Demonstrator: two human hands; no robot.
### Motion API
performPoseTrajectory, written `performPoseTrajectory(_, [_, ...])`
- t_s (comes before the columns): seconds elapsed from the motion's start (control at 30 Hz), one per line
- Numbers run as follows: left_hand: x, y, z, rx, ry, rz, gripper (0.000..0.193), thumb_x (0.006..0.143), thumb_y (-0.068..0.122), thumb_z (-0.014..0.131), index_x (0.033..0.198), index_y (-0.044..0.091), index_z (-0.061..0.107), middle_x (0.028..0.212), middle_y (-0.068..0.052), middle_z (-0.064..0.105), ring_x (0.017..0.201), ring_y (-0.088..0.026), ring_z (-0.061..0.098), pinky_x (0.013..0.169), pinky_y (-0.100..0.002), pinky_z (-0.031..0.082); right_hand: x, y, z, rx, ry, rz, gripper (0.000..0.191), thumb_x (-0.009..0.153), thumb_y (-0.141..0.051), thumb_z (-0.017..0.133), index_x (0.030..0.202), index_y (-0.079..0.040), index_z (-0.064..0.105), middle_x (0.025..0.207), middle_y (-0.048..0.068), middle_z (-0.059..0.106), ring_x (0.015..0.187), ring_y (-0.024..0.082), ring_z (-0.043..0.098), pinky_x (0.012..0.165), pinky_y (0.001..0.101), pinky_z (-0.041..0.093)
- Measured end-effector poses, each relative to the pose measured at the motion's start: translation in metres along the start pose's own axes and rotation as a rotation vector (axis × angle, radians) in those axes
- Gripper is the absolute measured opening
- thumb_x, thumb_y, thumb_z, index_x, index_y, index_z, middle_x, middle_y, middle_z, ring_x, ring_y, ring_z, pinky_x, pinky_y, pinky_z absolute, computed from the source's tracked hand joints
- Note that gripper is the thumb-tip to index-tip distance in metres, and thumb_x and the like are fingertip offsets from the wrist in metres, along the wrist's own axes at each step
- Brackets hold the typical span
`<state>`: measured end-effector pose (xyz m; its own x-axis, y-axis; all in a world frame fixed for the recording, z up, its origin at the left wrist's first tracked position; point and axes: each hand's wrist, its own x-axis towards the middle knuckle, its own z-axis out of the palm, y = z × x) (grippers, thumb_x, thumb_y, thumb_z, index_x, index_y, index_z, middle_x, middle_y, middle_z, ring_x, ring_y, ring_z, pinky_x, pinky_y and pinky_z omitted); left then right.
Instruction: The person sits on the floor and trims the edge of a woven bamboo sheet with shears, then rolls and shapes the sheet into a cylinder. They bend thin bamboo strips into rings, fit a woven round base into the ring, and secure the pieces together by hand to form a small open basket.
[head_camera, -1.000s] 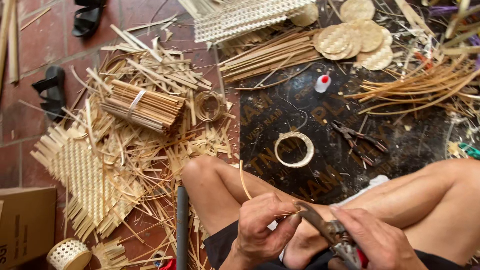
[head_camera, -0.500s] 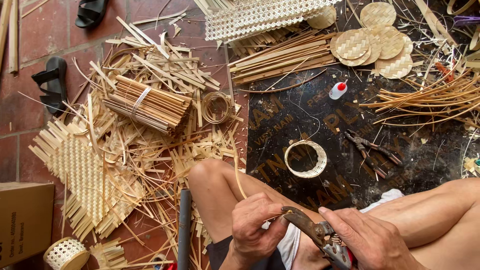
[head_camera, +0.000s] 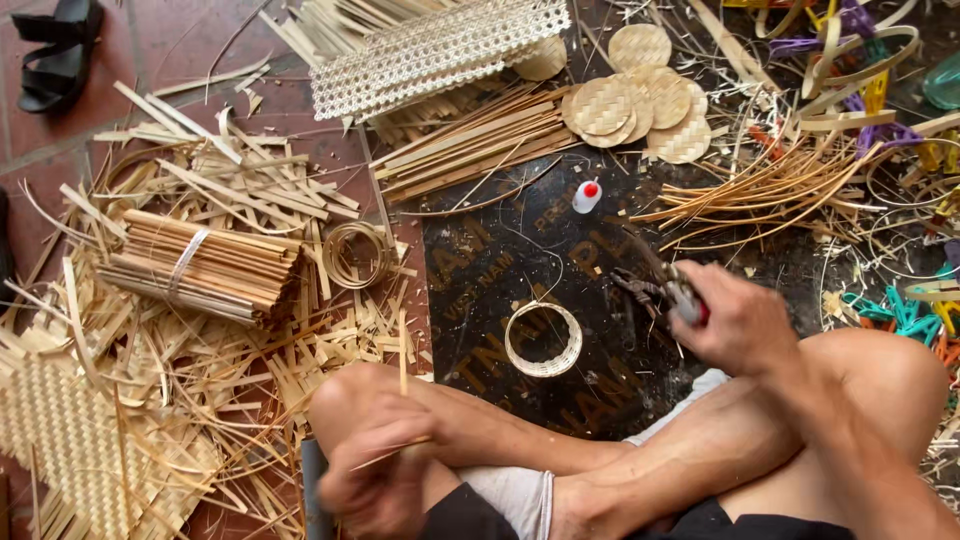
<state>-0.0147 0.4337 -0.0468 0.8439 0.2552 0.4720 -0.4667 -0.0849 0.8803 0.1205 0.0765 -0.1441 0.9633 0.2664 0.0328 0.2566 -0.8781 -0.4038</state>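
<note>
Left hand: the left hand (head_camera: 375, 470) is blurred above the left knee; a thin bamboo sliver (head_camera: 400, 400) is pinched between its fingers, one end standing upright, the other slanting right.
Right hand: the right hand (head_camera: 735, 320) is closed around the red-handled pliers (head_camera: 665, 285), held over the right edge of the dark mat (head_camera: 480, 280); the tips are pointed up and left.
Ring position: a small woven ring (head_camera: 543, 338) is set near the middle of the mat, apart from both hands.
Nearby: a small glue bottle (head_camera: 586, 196) is standing near the mat's top edge; a tied bundle of bamboo strips (head_camera: 200, 265) is lying on the tiles to the left.
Risk 1: the sliver is judged likely to snap or slip if pinched harder, being thin and unsupported.
Risk 2: bare legs are judged exposed to the plier tips and to splinters.
</note>
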Motion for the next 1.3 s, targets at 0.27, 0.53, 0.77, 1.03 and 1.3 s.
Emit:
performPoseTrajectory(0.27, [0.011,0.004,-0.030,-0.664,0.155,0.084,0.014,0.109,0.024,0.066,0.113,0.013,0.074,0.079,0.001,0.063,0.077,-0.012,0.055,0.087,-0.033,0.047,0.030,0.071,0.011,-0.583,-0.248,-0.176,0.088,0.056,-0.041,0.083,0.135,-0.007,0.063,0.108,0.010,0.071,0.105,0.030,0.069,0.077,0.0551,0.052])
performPoseTrajectory(0.53, [0.000,-0.023,0.019,-1.045,0.221,-0.191,0.015,0.110,0.019,0.063,0.107,0.009,0.074,0.078,0.002,0.062,0.080,-0.011,0.054,0.084,-0.036,0.046,-0.023,-0.056,0.011,1.764,-0.136,0.076,0.045,0.100,-0.025,0.060,0.138,0.000,0.061,0.128,0.018,0.072,0.083,0.020,0.070,0.071,0.0301,0.058])
performPoseTrajectory(0.77, [-0.006,-0.077,0.043,-0.964,0.153,-0.519,0.022,0.109,0.022,0.062,0.114,0.002,0.070,0.108,-0.011,0.070,0.107,-0.024,0.064,0.102,-0.044,0.051,-0.040,-0.021,0.024,2.122,0.080,0.016,0.027,0.113,-0.017,0.062,0.127,0.004,0.072,0.108,0.022,0.073,0.082,0.022,0.068,0.070,0.0310,0.059])
performPoseTrajectory(1.03, [-0.010,-0.114,0.124,1.137,-0.476,-0.326,0.053,0.082,0.055,0.078,0.074,0.003,0.070,0.076,-0.013,0.067,0.077,-0.027,0.062,0.067,-0.043,0.050,-0.060,0.125,0.020,2.284,0.506,-0.063,0.015,0.117,-0.016,0.054,0.115,-0.005,0.064,0.098,0.006,0.066,0.072,0.009,0.056,0.070,0.0197,0.044])
performPoseTrajectory(1.3, [-0.034,-0.123,0.096,1.184,-0.758,0.043,0.009,0.084,0.012,0.063,0.078,0.007,0.067,0.084,-0.008,0.066,0.087,-0.025,0.059,0.071,-0.040,0.047,-0.088,0.164,0.046,2.293,0.557,0.030,0.023,0.116,-0.030,0.056,0.116,-0.008,0.063,0.094,0.002,0.062,0.070,0.007,0.052,0.069,0.0182,0.040])
